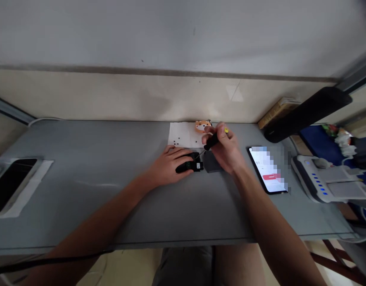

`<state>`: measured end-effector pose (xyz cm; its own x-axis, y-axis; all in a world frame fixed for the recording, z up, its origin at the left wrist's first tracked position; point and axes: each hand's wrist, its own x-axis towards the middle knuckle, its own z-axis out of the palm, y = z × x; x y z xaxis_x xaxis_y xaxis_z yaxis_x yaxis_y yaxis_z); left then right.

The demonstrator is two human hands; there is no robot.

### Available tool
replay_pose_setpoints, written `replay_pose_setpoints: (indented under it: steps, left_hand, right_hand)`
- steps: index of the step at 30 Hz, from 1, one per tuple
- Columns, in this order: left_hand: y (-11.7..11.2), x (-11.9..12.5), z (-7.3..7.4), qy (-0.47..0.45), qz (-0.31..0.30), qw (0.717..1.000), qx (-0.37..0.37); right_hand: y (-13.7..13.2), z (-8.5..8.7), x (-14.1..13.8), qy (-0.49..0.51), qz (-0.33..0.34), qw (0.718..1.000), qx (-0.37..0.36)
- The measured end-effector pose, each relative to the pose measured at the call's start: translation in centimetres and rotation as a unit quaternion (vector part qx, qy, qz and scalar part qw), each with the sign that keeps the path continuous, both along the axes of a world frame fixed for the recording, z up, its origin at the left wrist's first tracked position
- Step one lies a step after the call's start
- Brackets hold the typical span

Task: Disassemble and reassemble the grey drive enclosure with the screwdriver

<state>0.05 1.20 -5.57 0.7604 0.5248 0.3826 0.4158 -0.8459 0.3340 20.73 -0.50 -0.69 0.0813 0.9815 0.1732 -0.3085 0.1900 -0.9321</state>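
My left hand [173, 167] lies over a small black device [197, 165] on the desk, its fingers curled around the near and far sides. A small white label shows at the device's right end. In my right hand [226, 149] is a screwdriver [212, 141] with a black handle and a yellow end cap. The screwdriver's thin shaft slants down to the left, its tip at the device; whether it sits in a screw I cannot make out. A dark grey flat piece [212, 163] lies beside the device, partly under my right hand. Several tiny dark screws [177, 142] rest on white paper [184, 133].
An orange animal-face object [201, 126] sits at the paper's far right. To the right are a lit phone [268, 171], a black cylinder [308, 115] and a white power strip [316, 182]. Another phone [14, 180] lies far left. A wall [111, 95] borders the desk's back.
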Motion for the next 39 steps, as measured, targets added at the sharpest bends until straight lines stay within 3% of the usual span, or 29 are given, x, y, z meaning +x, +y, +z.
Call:
replay_pose_setpoints:
  steps: [5, 10, 17, 22, 29, 32, 35, 37, 39]
  left_hand:
    - [0.2, -0.2, -0.3, -0.003, -0.011, 0.999, 0.033]
    - [0.3, -0.4, -0.4, 0.017, -0.016, 0.998, 0.064]
    - [0.2, -0.4, -0.1, 0.041, -0.026, 0.994, 0.102]
    - [0.1, -0.3, 0.1, 0.038, -0.03, 0.993, 0.109]
    - [-0.3, -0.1, 0.2, 0.0, -0.002, 0.998, 0.06]
    - [-0.6, 0.1, 0.5, -0.058, 0.077, 0.994, 0.047]
    - [-0.6, 0.2, 0.7, -0.136, 0.188, 0.971, 0.057]
    - [-0.4, 0.2, 0.6, -0.157, 0.219, 0.961, 0.056]
    - [-0.2, 0.3, 0.4, -0.151, 0.213, 0.964, 0.045]
  right_hand:
    - [0.2, -0.8, 0.1, -0.108, -0.075, 0.99, 0.053]
    - [-0.1, -0.1, 0.8, -0.272, -0.121, 0.951, 0.079]
    - [0.4, -0.4, 2.5, -0.32, -0.273, 0.904, 0.074]
    - [0.6, -0.6, 2.7, -0.385, -0.307, 0.869, 0.053]
    - [0.2, -0.6, 2.0, -0.391, -0.283, 0.875, 0.04]
    - [0.1, -0.4, 1.6, -0.35, -0.29, 0.89, 0.044]
    - [0.1, 0.0, 1.0, -0.288, -0.271, 0.917, 0.051]
    - [0.0, 0.1, 0.6, -0.257, -0.253, 0.931, 0.053]
    - [0.0, 0.2, 0.2, -0.235, -0.242, 0.94, 0.047]
